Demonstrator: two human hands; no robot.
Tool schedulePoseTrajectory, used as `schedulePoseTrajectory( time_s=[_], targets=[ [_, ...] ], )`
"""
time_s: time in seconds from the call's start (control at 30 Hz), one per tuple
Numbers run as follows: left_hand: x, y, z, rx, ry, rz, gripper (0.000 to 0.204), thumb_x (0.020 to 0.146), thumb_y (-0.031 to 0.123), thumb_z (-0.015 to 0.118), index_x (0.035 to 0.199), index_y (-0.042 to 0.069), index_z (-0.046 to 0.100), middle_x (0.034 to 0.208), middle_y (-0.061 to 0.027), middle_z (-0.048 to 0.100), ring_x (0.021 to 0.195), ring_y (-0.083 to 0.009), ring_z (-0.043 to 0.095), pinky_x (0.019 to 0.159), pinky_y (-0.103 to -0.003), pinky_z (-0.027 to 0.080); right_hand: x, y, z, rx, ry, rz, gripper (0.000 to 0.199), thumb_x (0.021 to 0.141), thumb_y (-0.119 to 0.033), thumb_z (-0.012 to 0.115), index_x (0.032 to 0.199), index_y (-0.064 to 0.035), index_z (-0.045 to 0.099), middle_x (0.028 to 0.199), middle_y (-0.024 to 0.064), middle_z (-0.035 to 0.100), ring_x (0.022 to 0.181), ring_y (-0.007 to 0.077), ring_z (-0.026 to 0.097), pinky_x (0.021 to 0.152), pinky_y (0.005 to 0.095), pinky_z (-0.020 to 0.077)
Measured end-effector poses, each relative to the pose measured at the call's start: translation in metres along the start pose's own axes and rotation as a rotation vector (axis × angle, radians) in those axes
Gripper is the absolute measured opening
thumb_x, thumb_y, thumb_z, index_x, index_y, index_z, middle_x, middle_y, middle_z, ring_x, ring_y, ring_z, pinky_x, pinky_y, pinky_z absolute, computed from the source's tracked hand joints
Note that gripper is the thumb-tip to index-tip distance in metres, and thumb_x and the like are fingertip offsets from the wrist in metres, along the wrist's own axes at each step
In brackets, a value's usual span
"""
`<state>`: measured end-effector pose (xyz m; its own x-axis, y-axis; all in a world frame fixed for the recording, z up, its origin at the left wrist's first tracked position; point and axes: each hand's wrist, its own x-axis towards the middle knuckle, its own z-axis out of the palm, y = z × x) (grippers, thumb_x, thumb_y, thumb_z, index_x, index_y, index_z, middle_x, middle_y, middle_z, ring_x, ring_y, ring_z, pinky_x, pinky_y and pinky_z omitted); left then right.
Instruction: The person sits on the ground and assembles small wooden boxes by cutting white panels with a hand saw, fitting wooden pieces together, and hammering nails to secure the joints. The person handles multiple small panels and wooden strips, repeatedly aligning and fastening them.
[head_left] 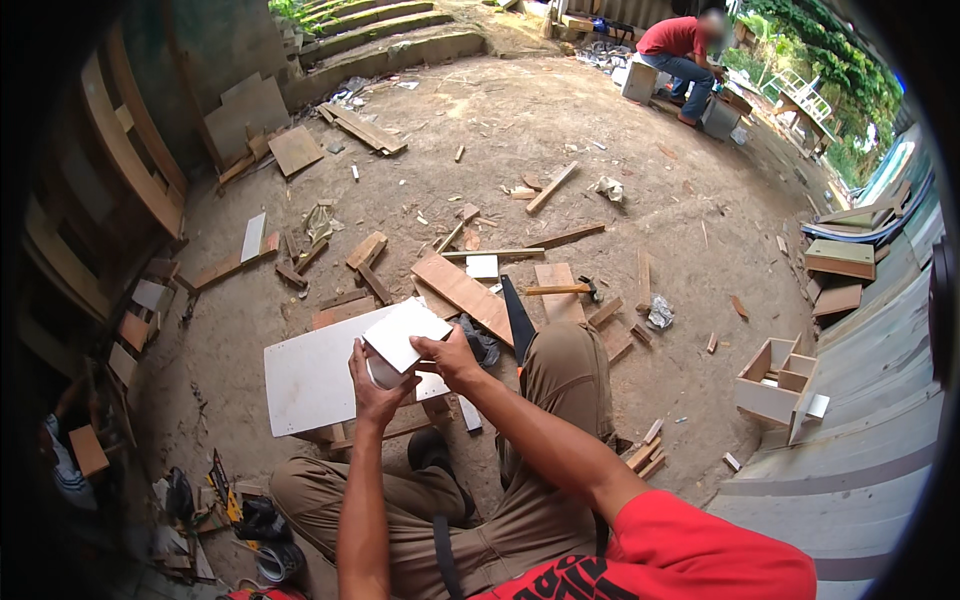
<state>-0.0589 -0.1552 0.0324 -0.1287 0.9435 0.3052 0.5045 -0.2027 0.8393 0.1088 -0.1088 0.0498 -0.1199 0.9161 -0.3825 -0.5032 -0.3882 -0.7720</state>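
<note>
A small white board piece (406, 332), boxy in shape, is held up over a low work surface topped by a white panel (310, 375). My left hand (380, 393) wraps its near left side from below. With thumb and fingers, my right hand (450, 358) grips its right edge. Its underside is mostly hidden by the hands. Beyond my raised right knee lie a handsaw (517, 315) with a dark blade and a hammer (562, 290) with a wooden handle. A reddish-brown plank (465, 297) lies just past the work surface.
Wood offcuts and scraps are strewn over the dirt floor (400, 190). At right sits a small compartmented wooden box (770, 385). Boards (130, 130) lean on the left wall. Tools and tape (280, 562) lie at lower left. Far right, another person (685, 60) sits bent over.
</note>
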Motion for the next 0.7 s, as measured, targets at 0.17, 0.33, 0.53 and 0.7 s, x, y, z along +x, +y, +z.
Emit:
schedulePoseTrajectory(
  time_s=[0.17, 0.33, 0.53, 0.7],
  targets=[
    [0.001, 0.013, 0.006, 0.089, 0.062, 0.067, 0.111, 0.058, 0.028, 0.093, 0.145, 0.000, 0.030, 0.140, -0.0213, 0.037, 0.131, -0.0377, 0.039, 0.110, -0.046, 0.037, 0.001, -0.015, -0.007, 0.073, -0.070, 0.056, 0.061, 0.082, -0.002, 0.074, 0.127, -0.0055, 0.032, 0.117, 0.0148, 0.057, 0.096, 0.0257, 0.067, 0.076, 0.0502, 0.0625],
    [-0.005, 0.005, 0.016, 0.012, 0.171, 0.065, 0.113, 0.060, 0.027, 0.091, 0.148, 0.000, 0.024, 0.143, -0.0229, 0.034, 0.134, -0.0396, 0.034, 0.113, -0.048, 0.033, 0.004, -0.011, -0.007, 0.084, -0.186, 0.125, 0.036, 0.082, -0.001, 0.073, 0.114, 0.0008, 0.056, 0.100, 0.0104, 0.067, 0.097, 0.0203, 0.067, 0.074, 0.0402, 0.0617],
    [-0.011, 0.028, 0.020, 0.096, 0.162, 0.064, 0.114, 0.063, 0.028, 0.091, 0.149, -0.001, 0.023, 0.142, -0.0230, 0.035, 0.136, -0.0384, 0.034, 0.114, -0.047, 0.031, 0.007, 0.012, -0.003, 0.323, -0.035, 0.168, 0.021, 0.085, -0.004, 0.072, 0.103, 0.0009, 0.061, 0.093, 0.0093, 0.067, 0.085, 0.0220, 0.067, 0.082, 0.0442, 0.0579],
    [-0.011, 0.018, 0.012, 0.085, 0.217, 0.006, 0.119, 0.060, 0.034, 0.095, 0.149, -0.002, 0.024, 0.141, -0.0247, 0.036, 0.134, -0.0399, 0.035, 0.112, -0.049, 0.032, 0.005, -0.014, -0.001, 0.371, -0.007, 0.040, 0.049, 0.084, 0.001, 0.070, 0.119, -0.0039, 0.035, 0.104, 0.0125, 0.060, 0.091, 0.0273, 0.067, 0.082, 0.0548, 0.0601]
  ],
)
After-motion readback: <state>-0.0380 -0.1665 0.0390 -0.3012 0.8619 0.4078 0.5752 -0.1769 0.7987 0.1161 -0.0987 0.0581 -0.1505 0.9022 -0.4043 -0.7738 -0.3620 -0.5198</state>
